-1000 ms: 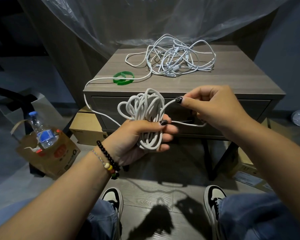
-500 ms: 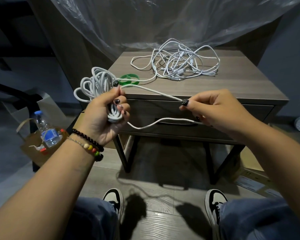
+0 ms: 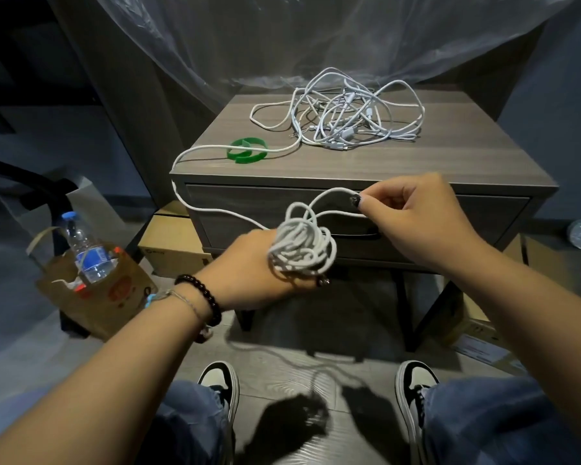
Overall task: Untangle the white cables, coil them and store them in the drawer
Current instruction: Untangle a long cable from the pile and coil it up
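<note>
Left hand grips the white cable coil; right hand pinches its strand just beside.

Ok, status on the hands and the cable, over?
Left hand grips coil; right hand pinches the strand. Cable tail runs up to the tangle on the table. Drawer shut, nothing stored.

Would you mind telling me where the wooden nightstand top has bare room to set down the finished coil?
The grey wooden nightstand top is bare along its front edge, right of the green strap loop and in front of the tangled white cable pile; the right front corner is widest. The rear centre is crowded, and a trailing white cable crosses the left front.
</note>
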`<move>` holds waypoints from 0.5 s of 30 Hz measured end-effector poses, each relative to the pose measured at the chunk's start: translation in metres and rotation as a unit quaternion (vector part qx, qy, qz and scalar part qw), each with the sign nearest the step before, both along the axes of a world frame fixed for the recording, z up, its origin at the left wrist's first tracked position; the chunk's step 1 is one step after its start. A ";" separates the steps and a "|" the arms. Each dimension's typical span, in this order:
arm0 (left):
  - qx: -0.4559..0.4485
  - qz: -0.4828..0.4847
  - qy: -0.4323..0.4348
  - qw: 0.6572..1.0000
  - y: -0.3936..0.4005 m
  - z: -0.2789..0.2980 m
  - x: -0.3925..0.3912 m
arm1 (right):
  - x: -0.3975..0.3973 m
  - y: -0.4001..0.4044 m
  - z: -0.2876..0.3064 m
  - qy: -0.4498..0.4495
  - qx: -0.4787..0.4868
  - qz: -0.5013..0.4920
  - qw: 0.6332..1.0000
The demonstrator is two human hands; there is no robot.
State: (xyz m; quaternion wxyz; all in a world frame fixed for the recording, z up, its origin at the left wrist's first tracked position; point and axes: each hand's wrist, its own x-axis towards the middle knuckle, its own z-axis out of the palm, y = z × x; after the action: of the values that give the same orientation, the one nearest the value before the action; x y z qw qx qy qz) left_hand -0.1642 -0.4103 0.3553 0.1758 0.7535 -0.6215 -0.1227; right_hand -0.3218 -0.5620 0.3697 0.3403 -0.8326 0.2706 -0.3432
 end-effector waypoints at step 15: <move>-0.088 0.188 0.373 0.904 -0.022 -0.019 -0.024 | -0.001 0.022 0.001 0.014 -0.222 0.151 0.963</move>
State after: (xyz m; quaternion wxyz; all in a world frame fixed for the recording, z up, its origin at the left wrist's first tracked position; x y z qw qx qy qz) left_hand -0.1885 -0.4327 0.3358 0.4804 0.7369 -0.3655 -0.3042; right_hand -0.3224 -0.5401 0.3711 0.1910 -0.9231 0.0639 -0.3275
